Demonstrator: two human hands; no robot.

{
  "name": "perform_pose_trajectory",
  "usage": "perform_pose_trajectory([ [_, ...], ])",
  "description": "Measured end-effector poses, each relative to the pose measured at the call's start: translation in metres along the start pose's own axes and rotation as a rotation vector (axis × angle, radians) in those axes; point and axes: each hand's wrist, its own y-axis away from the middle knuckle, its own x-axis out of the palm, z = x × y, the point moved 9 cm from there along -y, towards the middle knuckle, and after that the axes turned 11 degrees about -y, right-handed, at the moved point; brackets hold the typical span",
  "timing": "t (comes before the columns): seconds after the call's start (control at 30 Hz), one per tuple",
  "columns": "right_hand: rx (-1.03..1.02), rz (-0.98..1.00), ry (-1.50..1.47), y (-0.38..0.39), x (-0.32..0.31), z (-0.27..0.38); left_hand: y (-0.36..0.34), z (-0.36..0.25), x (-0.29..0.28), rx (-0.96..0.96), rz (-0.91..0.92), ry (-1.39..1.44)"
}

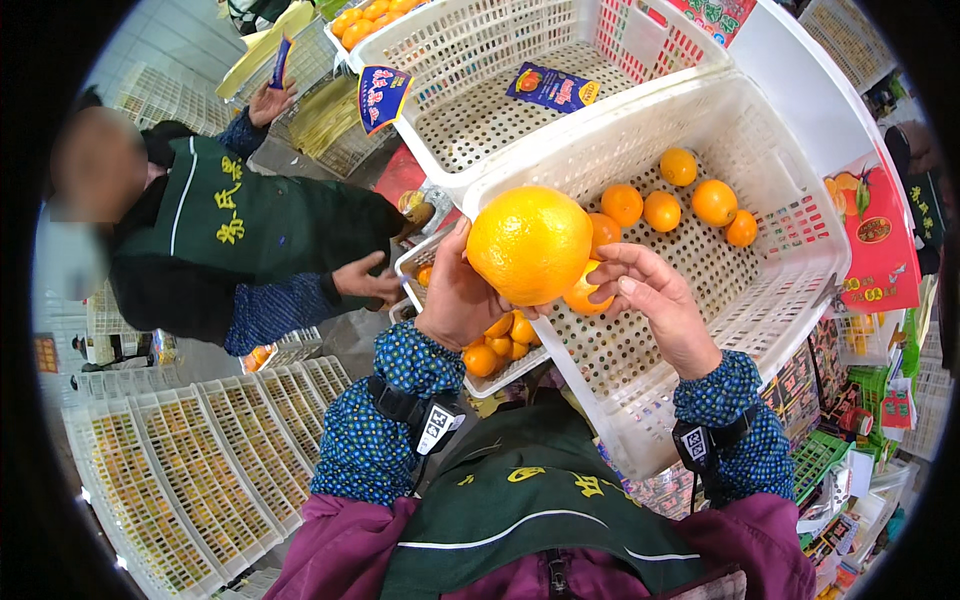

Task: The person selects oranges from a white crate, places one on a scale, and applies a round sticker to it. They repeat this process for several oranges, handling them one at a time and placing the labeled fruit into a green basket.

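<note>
My left hand (455,290) is wrapped round the left and underside of a large, shiny orange (530,245), held up over the near corner of a white plastic crate (700,115). To its right, my right hand (660,305) hovers over the crate with fingers bent and apart. Its fingertips overlap a smaller orange (582,292) in this view; whether they touch it I cannot tell. Several loose oranges (714,203) lie on the crate's perforated bottom. Below my left hand, a lower crate holds more oranges (480,358).
Another white crate (455,170) stands behind, with a blue printed packet (553,87) inside and a blue card (384,98) at its corner. At left, a co-worker in a green apron (240,215) raises a hand (270,100). Fruit-filled crates (200,450) stand lower left.
</note>
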Motion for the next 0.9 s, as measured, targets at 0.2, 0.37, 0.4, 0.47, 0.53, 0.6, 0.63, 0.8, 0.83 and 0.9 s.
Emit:
perform_pose_trajectory([
  [0.2, -0.127, 0.146, -0.003, 0.003, 0.021, 0.015, 0.001, 0.017, 0.007, -0.095, -0.089, -0.103],
  [0.37, -0.163, 0.232, 0.019, 0.008, 0.025, 0.02, -0.006, 0.034, 0.018, -0.199, -0.047, -0.117],
  [0.4, -0.166, 0.239, 0.033, 0.008, 0.025, 0.02, -0.006, 0.037, 0.017, -0.235, -0.055, -0.165],
  [0.47, -0.152, 0.228, -0.011, 0.007, 0.021, 0.018, -0.007, 0.039, 0.017, -0.272, -0.093, -0.255],
  [0.53, -0.137, 0.226, -0.064, 0.006, 0.017, 0.016, -0.008, 0.039, 0.018, -0.262, -0.129, -0.32],
  [0.6, -0.14, 0.191, -0.056, 0.003, 0.012, 0.016, -0.006, 0.042, 0.014, -0.325, -0.195, -0.403],
  [0.63, -0.138, 0.168, -0.055, 0.001, 0.009, 0.016, -0.006, 0.042, 0.014, -0.341, -0.208, -0.43],
  [0.8, 0.024, 0.048, -0.06, -0.002, -0.007, 0.001, -0.01, 0.043, 0.015, -0.333, -0.184, -0.48],
  [0.83, 0.04, 0.035, -0.074, -0.002, -0.009, -0.001, -0.01, 0.044, 0.014, -0.341, -0.19, -0.487],
  [0.9, 0.022, 0.039, -0.057, -0.004, -0.009, -0.002, -0.01, 0.042, 0.014, -0.327, -0.194, -0.505],
])
